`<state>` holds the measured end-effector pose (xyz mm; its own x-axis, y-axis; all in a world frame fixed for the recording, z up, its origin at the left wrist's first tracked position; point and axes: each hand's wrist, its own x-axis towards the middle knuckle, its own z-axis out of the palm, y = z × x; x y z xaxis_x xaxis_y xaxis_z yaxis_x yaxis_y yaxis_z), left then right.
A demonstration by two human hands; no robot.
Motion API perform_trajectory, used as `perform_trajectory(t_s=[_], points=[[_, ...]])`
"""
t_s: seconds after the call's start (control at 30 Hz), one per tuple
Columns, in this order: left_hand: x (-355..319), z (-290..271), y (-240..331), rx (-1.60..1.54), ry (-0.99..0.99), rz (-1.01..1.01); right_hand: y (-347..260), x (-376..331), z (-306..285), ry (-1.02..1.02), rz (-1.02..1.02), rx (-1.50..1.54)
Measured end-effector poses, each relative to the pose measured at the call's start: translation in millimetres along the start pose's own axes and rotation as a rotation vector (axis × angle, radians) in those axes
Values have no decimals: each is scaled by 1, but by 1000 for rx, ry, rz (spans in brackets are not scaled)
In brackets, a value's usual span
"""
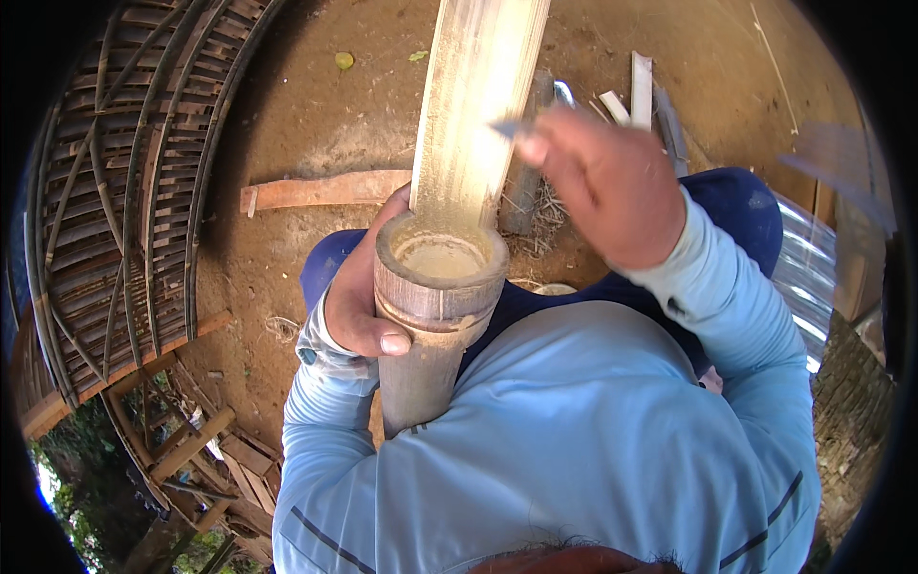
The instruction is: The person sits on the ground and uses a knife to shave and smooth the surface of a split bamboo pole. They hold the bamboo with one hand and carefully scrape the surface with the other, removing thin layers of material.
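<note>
Part of the head (pixel 574 562) shows at the bottom, then the blue shirt (pixel 535 411). The left hand (pixel 361 292) grips the bamboo (pixel 442 304), its lower end against the shirt, its pale split part reaching forward. The right hand (pixel 612 187) pinches a blurred dark tool (pixel 506 127) over that part.

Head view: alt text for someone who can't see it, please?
The left hand grips a bamboo tube, its far part cut open lengthwise, while the right hand holds a blurred, dark pointed tool over the pale inside. Brown ground lies below.
</note>
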<state>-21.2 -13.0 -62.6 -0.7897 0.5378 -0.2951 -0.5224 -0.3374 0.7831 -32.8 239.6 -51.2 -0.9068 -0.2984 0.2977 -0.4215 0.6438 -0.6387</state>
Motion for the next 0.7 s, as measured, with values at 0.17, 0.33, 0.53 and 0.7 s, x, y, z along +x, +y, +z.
perform_trajectory(t_s=[0.17,0.33,0.53,0.7], points=[[2,5,-3,-31,30,55,-7,-20,14,-75,-46,64],[-1,1,0,12,7,21,5,-3,1,-50,-19,18],[0,2,-4,-33,8,52,-5,-21,9,-157,-63,27],[-2,1,-1,-40,-18,12,11,19,-12,130,-33,-12]])
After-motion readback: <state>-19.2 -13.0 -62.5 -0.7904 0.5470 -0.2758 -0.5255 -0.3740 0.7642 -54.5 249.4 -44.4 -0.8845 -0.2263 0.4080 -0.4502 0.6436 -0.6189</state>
